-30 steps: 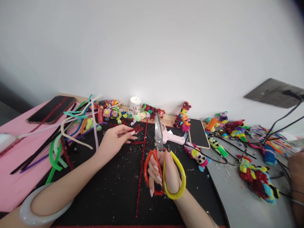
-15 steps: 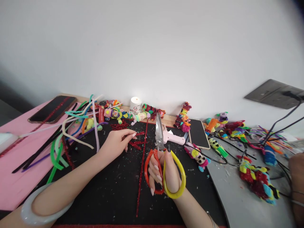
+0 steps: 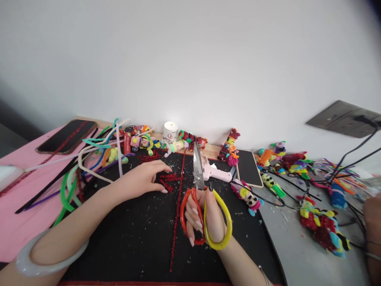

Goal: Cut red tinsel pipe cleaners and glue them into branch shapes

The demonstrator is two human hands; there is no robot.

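Note:
My left hand (image 3: 149, 176) hovers over the black mat (image 3: 127, 242), thumb and fingers apart, nothing between them. Right beside its fingertips lie short cut pieces of red tinsel pipe cleaner (image 3: 171, 180). My right hand (image 3: 212, 218) grips scissors (image 3: 199, 171) with one red and one yellow handle loop, their blades pointing away from me. A long red tinsel pipe cleaner (image 3: 176, 222) runs straight along the mat between my hands. More short red pieces (image 3: 150, 156) lie behind my left hand.
A pink glue gun (image 3: 218, 174) lies behind the scissors, near a phone (image 3: 249, 169). Bundled pipe cleaners (image 3: 89, 159) and another phone (image 3: 67, 137) are at left. Pipe-cleaner figures (image 3: 323, 224) lie at right, near cables and another person's hand (image 3: 372, 218). A paper cup (image 3: 170, 132) stands by the wall.
My left hand has opened from a pinch at the short red pieces and drawn back slightly left. The scissors stay in my right hand, almost unmoved.

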